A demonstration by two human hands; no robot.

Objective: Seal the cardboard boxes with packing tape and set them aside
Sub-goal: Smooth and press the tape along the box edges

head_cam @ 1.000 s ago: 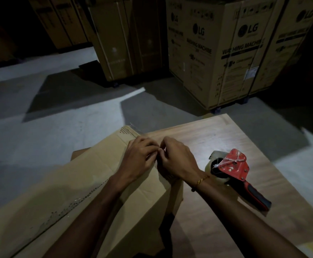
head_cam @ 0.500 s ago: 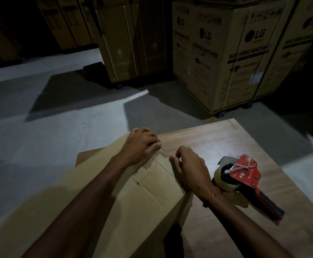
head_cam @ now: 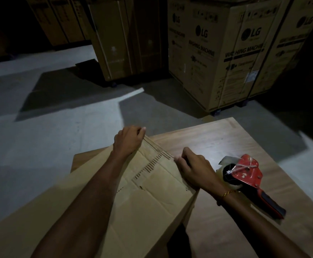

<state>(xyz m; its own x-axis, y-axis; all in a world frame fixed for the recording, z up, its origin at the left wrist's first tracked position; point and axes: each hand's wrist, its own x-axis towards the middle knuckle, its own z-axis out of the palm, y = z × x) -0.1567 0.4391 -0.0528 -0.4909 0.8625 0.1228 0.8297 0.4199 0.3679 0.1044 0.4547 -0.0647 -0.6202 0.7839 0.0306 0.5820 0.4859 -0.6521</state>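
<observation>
Left hand (head_cam: pixel 128 141) fingers curl over the far edge of the flattened cardboard box (head_cam: pixel 146 192); the right hand (head_cam: pixel 193 167) pinches that same edge further right. The box lies across the near-left part of the wooden table (head_cam: pixel 226 144). It looks like the carton is being opened up, with taping not yet begun. Next, the right hand would need the red tape dispenser (head_cam: pixel 245 175) just beside it.

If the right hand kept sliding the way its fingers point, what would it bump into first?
Probably the left hand. The right hand points up-left along the far edge of the flat brown cardboard box, and nothing else shows between them, though depth is unclear.
</observation>
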